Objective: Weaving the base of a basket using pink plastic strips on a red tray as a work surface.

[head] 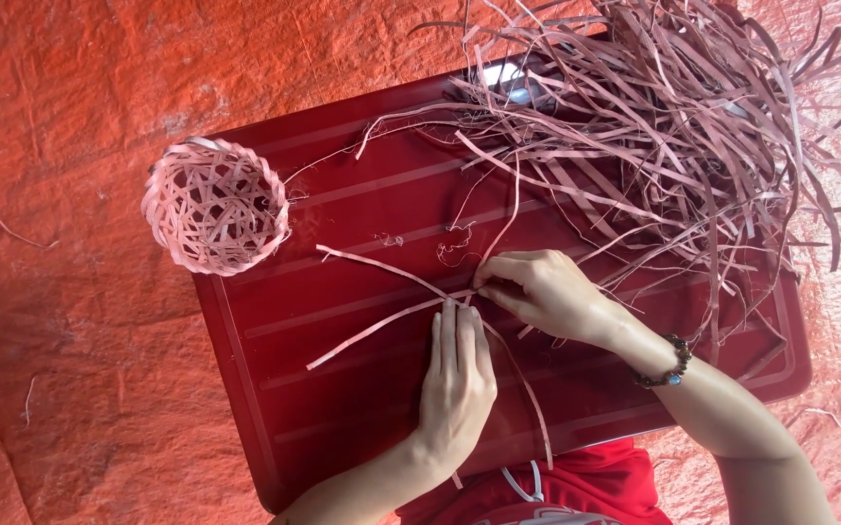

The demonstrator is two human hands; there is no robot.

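Fingers of the left hand point(456, 374) press flat on crossed strips point(411, 292) atop the red board point(274, 340); the right hand point(542, 290) pinches their crossing (weaving's start, I judge). Another strip must interlace next.

Left hand point(456, 374) flat, right hand point(542, 292) pinching

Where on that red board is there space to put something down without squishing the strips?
The red board is bare along its near left part, below the small woven basket and left of the left hand. The far right is crowded with the heap of loose strips. Crossed strips lie under both hands; the right hand pinches them.
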